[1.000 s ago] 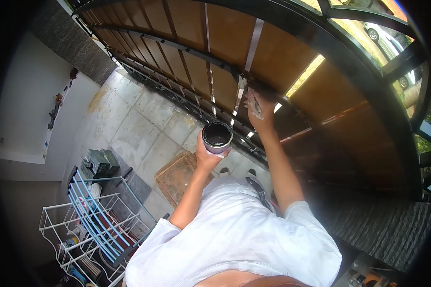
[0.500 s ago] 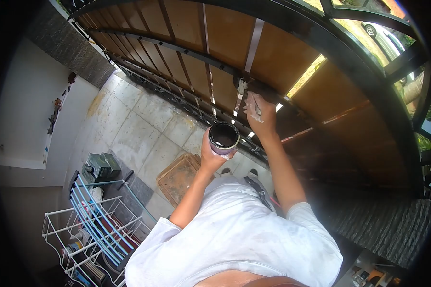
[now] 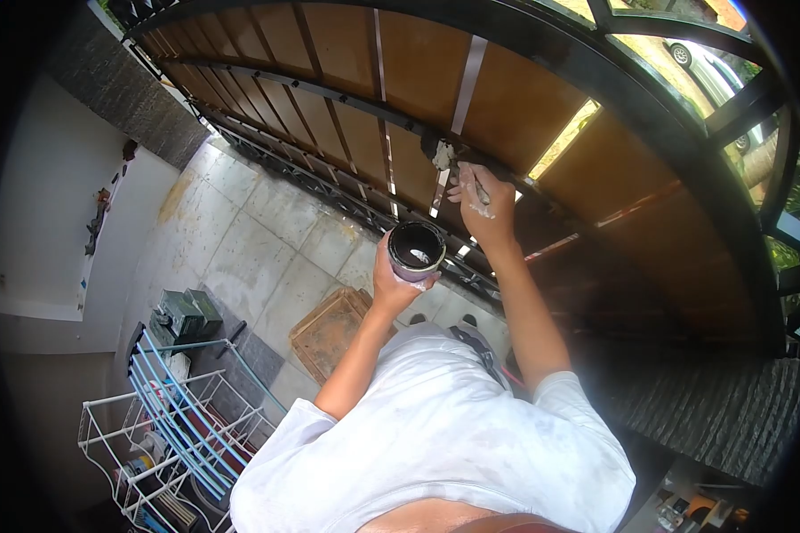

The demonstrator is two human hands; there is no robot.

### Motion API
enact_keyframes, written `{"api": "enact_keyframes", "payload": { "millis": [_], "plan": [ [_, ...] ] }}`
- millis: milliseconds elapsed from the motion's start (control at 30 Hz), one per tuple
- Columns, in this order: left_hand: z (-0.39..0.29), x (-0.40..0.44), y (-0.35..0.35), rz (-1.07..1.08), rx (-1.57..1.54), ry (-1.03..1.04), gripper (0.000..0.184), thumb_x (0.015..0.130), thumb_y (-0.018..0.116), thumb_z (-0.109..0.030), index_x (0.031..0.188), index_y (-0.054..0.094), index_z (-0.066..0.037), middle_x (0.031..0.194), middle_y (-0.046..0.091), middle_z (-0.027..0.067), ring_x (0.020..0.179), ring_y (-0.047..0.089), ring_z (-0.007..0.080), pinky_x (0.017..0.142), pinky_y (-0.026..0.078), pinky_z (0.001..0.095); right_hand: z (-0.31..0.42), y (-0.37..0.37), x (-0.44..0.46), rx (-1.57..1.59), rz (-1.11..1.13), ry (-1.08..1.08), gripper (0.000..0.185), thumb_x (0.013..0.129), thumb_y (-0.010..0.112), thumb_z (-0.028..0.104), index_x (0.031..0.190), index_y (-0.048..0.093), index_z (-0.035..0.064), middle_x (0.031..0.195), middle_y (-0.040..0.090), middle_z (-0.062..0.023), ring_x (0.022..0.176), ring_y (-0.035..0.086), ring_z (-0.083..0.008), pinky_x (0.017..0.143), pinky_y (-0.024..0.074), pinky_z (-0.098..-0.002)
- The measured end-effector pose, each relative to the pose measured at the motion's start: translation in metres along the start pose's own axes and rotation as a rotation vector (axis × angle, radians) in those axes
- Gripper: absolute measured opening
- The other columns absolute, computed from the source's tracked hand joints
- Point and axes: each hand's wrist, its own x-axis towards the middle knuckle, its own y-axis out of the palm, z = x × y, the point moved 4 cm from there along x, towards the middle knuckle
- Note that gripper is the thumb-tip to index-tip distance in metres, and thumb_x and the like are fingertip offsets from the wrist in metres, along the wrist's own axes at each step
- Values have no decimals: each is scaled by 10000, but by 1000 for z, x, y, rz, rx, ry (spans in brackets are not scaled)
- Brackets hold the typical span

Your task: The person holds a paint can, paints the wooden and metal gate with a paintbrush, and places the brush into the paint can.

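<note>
My left hand (image 3: 398, 282) is wrapped round an open paint can (image 3: 417, 271), held at about waist height with its mouth facing up. Dark paint coats the inside of the can, and a bright reflection shows in it. My right hand (image 3: 489, 206), spotted with pale paint, is closed on a paintbrush (image 3: 444, 156). Its middle is crusted whitish, and its dark bristles meet the black horizontal rail of the gate (image 3: 418, 67). The gate has brown panels with narrow gaps between black bars.
A worn wooden board or stool top (image 3: 331, 333) sits on the tiled floor (image 3: 253, 266) near my feet. Left of it are a white and blue drying rack (image 3: 187, 417) and a dark green box (image 3: 187, 313). Textured dark stone (image 3: 711, 417) stands at right.
The brush in my right hand has shifted slightly left along the rail. My left hand keeps the can in nearly the same place, and the reflection inside it looks brighter.
</note>
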Motion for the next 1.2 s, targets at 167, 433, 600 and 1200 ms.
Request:
{"api": "enact_keyframes", "payload": {
  "millis": [167,433,600,1200],
  "plan": [
    [1,1,4,6,14,25,1099,638,1030,-179,1550,436,-23,1385,641,144,1288,651,282,1129,509,404,-22,14,20,15,33,27,218,1084,658,139,1088,759,-54,747,753,-177,697,799,-258,630,606,-355],
    [6,-1,-4,-8,22,46,1118,630,1040,-192,1552,435,-13,1391,627,152,1287,647,291,1123,513,406,4,13,6,52,52,138,260,1098,666,172,1101,754,-72,788,770,-171,705,782,-192,612,618,-336],
    [4,-1,-4,-33,-4,31,1113,634,1039,-203,1550,435,-12,1392,627,157,1286,649,304,1125,512,417,-16,46,36,244,108,187,267,1103,664,175,1120,750,-77,815,761,-161,705,772,-188,625,640,-329],
    [3,5,-9,-41,31,62,1112,634,1046,-215,1545,440,-19,1386,622,155,1283,641,307,1120,509,412,-26,56,51,339,-1,268,286,1115,639,166,1059,721,-103,777,735,-151,635,745,-186,582,633,-317]
  ]
}}
